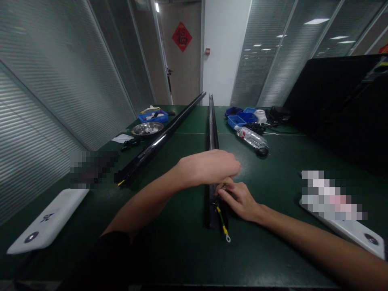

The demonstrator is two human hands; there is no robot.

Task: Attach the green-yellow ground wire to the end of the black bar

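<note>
My left hand (212,166) reaches across the near end of a long black rail (214,137), its fingers curled down and mostly hidden. Directly below it, my right hand (241,202) has thumb and fingertips pinched together at the rail, and the two hands meet there. What either hand holds is too small and covered to make out. From the rail's end, just left of my right hand, comes a short yellow-green wire (222,221) with a ring terminal (228,238) lying toward me.
A second black rail (163,139) lies slantwise to the left. Behind it are a metal bowl (147,129) and a blue bin (153,117). To the right lie a plastic bottle (252,137), several blue bins (236,121) and a white device (351,230). Another white device (50,220) lies left.
</note>
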